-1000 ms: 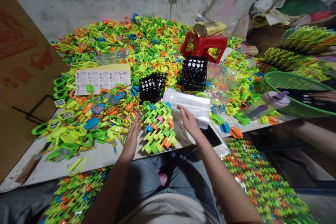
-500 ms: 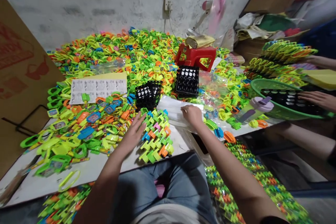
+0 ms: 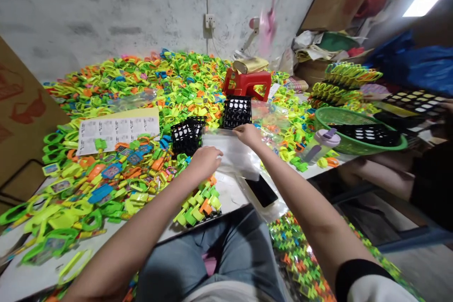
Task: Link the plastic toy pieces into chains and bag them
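My right hand (image 3: 247,135) pinches the upper edge of a clear plastic bag (image 3: 235,153) lying on the white table. Beside the bag's left part is my left hand (image 3: 207,161), its fingers bent together; whether they grip the film is hard to see. Under my left forearm and hand sits a black tray filled with green, yellow and orange toy pieces (image 3: 198,205), partly hidden. Black empty trays (image 3: 187,136) lie just behind my left hand, and another stack of black trays (image 3: 238,111) is behind the bag.
A dark phone (image 3: 262,190) lies near the table edge. Behind are heaped toy watches (image 3: 191,75) and a red stool (image 3: 247,84). A sticker sheet (image 3: 118,130) is at left; a cup (image 3: 320,146), a green basket (image 3: 364,147) and a person's arm are at right.
My left hand has moved right from the filled tray to the bag. My right hand has shifted with the bag's edge, and the phone is more exposed. The view has turned right.
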The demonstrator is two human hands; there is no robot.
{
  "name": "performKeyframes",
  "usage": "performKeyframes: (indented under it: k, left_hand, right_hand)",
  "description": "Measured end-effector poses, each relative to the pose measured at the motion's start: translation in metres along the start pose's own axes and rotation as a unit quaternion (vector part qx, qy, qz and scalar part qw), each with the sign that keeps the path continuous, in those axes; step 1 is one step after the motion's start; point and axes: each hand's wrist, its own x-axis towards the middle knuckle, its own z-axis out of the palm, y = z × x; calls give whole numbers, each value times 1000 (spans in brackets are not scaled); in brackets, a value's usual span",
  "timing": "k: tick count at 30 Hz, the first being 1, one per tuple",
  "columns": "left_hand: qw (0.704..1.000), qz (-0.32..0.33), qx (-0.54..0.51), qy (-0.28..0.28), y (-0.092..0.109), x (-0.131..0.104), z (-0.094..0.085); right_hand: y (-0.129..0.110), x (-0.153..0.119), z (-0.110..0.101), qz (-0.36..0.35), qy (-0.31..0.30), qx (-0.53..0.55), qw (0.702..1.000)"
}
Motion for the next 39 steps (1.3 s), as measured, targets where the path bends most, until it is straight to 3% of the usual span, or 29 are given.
performKeyframes:
  k: [5,9,12,16,19,22,24,27,29,33,36,39]
  left_hand:
    - [998,-47,-41,-6,2,39,6]
    - [986,-91,-141,18,-2,41,12]
    - [959,-131,-248,40,-10,38,13]
    - [887,-161,-431,37,-19,40,8]
    - [816,-165,-553,26,-17,44,3]
    - [752,-160,-640,6,-8,48,-2]
    - [717,-152,-680,4,-2,48,-4]
    - [686,-158,-710,20,5,43,-4]
    - [682,-171,-711,30,6,34,-2]
    - [709,-204,-675,26,0,10,1]
    - [732,-235,-639,-13,-6,-9,-2]
    - [729,-257,-632,-46,-13,-24,-10]
  right_hand:
    - [5,17,-14,19,30,61,998]
    - [0,32,-37,8,75,120,990]
    - [-12,38,-64,-19,94,158,983]
    - [-28,36,-106,-62,81,308,946]
    - [-36,31,-133,-79,9,421,904]
    - [-42,27,-150,-81,-50,473,876]
    - [-43,25,-156,-72,-62,479,873]
    - [-40,24,-157,-63,-34,431,899]
    - [-36,24,-151,-62,13,380,923]
    - [-34,19,-124,-92,111,220,965]
    - [-40,12,-99,-118,129,143,974]
    - [-47,7,-82,-113,134,135,975]
